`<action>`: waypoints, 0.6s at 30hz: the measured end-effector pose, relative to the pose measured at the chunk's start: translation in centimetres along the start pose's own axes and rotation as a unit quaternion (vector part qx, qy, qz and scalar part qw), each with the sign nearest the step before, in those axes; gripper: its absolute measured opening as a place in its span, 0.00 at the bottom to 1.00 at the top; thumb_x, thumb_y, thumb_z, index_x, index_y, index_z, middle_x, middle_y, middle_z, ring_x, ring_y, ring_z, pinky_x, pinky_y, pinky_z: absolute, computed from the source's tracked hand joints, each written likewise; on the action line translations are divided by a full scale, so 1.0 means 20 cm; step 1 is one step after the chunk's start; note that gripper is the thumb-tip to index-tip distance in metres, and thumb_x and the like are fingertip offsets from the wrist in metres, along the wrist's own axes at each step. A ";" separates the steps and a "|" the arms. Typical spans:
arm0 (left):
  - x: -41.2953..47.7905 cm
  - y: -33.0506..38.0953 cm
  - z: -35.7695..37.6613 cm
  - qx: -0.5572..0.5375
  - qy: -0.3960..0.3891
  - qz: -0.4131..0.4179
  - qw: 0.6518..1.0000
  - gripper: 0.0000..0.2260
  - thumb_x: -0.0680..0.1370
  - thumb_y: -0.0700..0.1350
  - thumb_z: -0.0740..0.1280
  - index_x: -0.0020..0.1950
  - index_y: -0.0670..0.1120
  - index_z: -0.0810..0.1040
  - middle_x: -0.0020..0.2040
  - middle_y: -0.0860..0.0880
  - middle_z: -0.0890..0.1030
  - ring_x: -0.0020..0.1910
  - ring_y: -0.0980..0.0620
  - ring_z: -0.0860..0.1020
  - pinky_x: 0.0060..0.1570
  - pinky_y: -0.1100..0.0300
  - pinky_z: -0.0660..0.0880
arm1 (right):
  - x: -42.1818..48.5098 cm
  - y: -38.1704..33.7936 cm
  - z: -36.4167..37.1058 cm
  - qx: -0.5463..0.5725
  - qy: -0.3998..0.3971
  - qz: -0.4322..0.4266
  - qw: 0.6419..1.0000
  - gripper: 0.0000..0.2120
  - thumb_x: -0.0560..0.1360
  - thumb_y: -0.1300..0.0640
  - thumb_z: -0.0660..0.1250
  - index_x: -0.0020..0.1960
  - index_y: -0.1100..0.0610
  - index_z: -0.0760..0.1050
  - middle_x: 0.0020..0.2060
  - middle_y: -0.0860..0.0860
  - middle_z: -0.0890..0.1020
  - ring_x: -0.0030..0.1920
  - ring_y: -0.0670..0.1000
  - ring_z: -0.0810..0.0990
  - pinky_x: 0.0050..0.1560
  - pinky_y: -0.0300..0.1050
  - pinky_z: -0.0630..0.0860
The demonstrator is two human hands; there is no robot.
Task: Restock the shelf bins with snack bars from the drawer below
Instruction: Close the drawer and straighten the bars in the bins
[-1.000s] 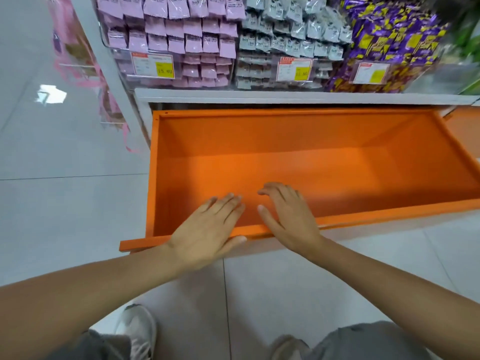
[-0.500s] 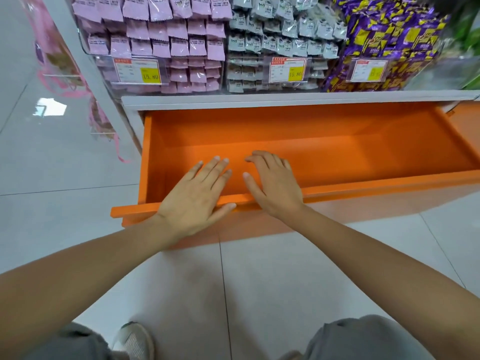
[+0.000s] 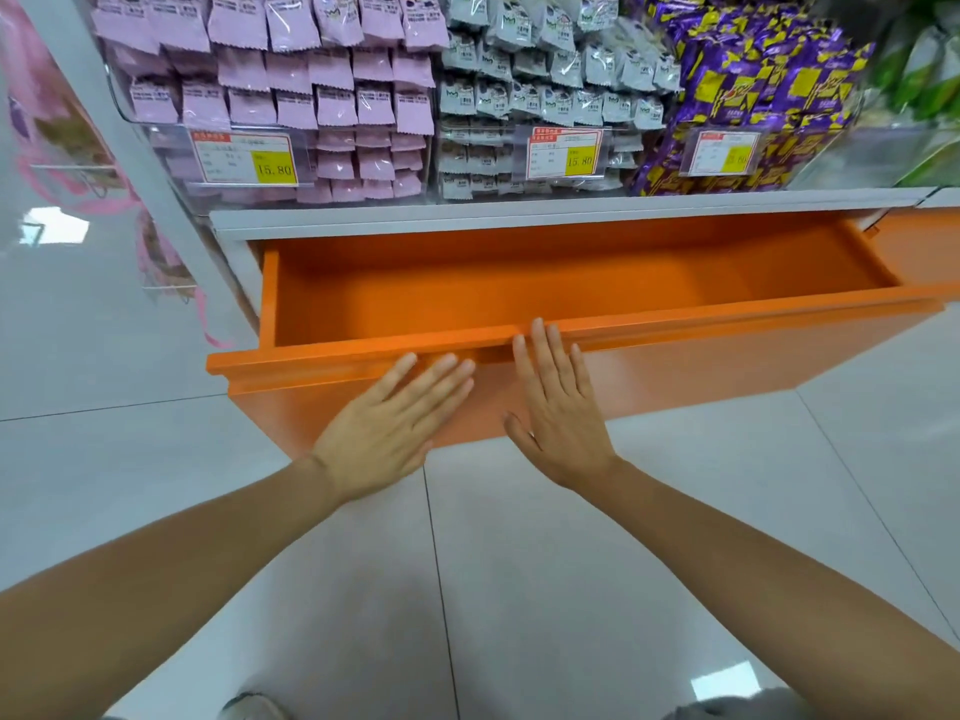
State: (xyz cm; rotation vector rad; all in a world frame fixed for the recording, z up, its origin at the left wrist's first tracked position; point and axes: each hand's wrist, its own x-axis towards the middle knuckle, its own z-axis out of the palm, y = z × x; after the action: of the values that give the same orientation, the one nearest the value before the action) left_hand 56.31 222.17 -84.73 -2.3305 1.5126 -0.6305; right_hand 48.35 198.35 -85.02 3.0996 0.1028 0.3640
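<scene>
The orange drawer [image 3: 727, 350] under the shelf stands partly open, and nothing shows inside it. My left hand [image 3: 387, 428] lies flat against the drawer's front panel with straight fingers. My right hand [image 3: 558, 407] presses flat on the same panel, its fingertips reaching the top lip. Above the grey shelf edge, clear bins hold pink snack packets [image 3: 291, 80], grey snack packets [image 3: 540, 90] and purple-and-yellow packets [image 3: 748, 90].
Price tags [image 3: 244, 158] hang on the bin fronts. Pale glossy floor tiles [image 3: 519, 589] spread below the drawer. A pink hanging item [image 3: 156, 241] sits at the shelf's left end. The toe of a shoe [image 3: 249, 709] shows at the bottom edge.
The drawer has slid inward and shows less of its inside. Both hands have shifted from its top rim down onto the front panel, fingers straight.
</scene>
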 end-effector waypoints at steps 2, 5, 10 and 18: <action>-0.02 0.00 0.06 -0.028 -0.033 -0.043 0.998 0.37 0.81 0.57 0.56 0.79 0.38 0.43 0.80 0.39 0.42 0.79 0.42 0.42 0.77 0.43 0.42 | 0.04 0.01 0.01 -0.004 -0.010 -0.003 1.000 0.38 0.79 0.44 0.56 0.80 0.59 0.43 0.79 0.58 0.44 0.79 0.57 0.42 0.77 0.60 0.48; 0.00 -0.04 0.12 -0.026 -0.075 -0.100 0.992 0.38 0.81 0.56 0.55 0.78 0.38 0.36 0.79 0.40 0.38 0.78 0.43 0.39 0.76 0.44 0.39 | 0.10 0.03 0.02 0.000 -0.010 -0.004 1.000 0.39 0.78 0.44 0.57 0.80 0.59 0.42 0.79 0.57 0.43 0.79 0.56 0.41 0.77 0.59 0.48; 0.08 -0.04 0.16 -0.039 -0.086 -0.136 0.986 0.39 0.80 0.56 0.58 0.79 0.39 0.40 0.79 0.40 0.40 0.79 0.42 0.40 0.76 0.42 0.43 | 0.20 0.04 0.04 0.024 -0.001 0.008 1.000 0.40 0.78 0.46 0.59 0.80 0.58 0.42 0.79 0.57 0.43 0.79 0.56 0.40 0.77 0.59 0.48; 0.15 -0.13 0.25 -0.034 -0.102 -0.141 0.984 0.41 0.78 0.55 0.62 0.79 0.39 0.40 0.79 0.41 0.39 0.78 0.42 0.40 0.76 0.42 0.43 | 0.19 0.09 0.23 0.100 -0.034 0.072 0.992 0.40 0.78 0.50 0.62 0.80 0.52 0.41 0.79 0.55 0.40 0.79 0.55 0.39 0.76 0.61 0.53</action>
State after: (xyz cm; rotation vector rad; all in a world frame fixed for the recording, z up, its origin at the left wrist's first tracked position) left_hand 61.92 220.57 -87.13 -2.5959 1.1427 -0.3923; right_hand 53.26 196.83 -88.64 3.3235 -0.0933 0.2664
